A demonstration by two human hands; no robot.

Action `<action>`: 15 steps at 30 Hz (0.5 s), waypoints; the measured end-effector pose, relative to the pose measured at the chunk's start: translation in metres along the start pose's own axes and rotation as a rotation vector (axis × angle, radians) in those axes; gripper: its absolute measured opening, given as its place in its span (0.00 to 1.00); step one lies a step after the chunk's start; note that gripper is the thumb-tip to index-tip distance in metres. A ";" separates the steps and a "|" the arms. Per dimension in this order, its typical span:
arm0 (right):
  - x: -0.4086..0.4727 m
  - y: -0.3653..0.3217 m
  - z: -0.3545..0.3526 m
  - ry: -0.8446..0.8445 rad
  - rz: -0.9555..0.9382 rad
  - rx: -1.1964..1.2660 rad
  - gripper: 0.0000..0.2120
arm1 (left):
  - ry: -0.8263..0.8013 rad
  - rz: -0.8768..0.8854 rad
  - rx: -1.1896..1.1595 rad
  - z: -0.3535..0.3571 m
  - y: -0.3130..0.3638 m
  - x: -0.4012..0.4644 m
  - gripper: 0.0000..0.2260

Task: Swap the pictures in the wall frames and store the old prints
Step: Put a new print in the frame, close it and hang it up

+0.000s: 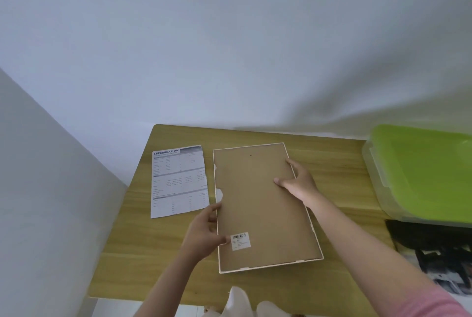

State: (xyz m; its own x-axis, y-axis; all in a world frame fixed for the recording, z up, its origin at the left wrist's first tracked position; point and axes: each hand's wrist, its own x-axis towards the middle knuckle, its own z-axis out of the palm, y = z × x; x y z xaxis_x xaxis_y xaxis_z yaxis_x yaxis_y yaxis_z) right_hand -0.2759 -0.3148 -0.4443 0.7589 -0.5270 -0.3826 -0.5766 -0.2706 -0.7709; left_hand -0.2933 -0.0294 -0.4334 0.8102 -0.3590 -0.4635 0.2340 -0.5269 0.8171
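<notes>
The frame lies face down in the middle of the counter. Your left hand pinches its left edge; your right hand presses flat on the backing. You are probably opening it; next, free the backing tabs carefully.

Brown frame back (white rim), wood-grain table, green-lidded box
</notes>
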 end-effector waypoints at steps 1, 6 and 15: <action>-0.004 0.002 -0.003 0.028 -0.010 0.060 0.35 | -0.003 0.000 -0.041 0.002 0.001 -0.002 0.36; -0.021 -0.003 -0.027 0.115 -0.125 0.180 0.34 | -0.016 0.119 -0.193 -0.001 0.025 -0.011 0.31; -0.072 -0.080 -0.068 0.381 -0.544 -0.125 0.22 | 0.012 0.389 -0.234 -0.029 0.115 -0.027 0.25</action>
State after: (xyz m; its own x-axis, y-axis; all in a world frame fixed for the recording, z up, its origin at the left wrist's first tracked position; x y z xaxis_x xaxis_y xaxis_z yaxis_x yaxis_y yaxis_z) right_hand -0.3049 -0.3097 -0.3200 0.8047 -0.5300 0.2675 -0.1902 -0.6570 -0.7295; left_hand -0.2726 -0.0579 -0.3171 0.8678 -0.4861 -0.1034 0.0249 -0.1653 0.9859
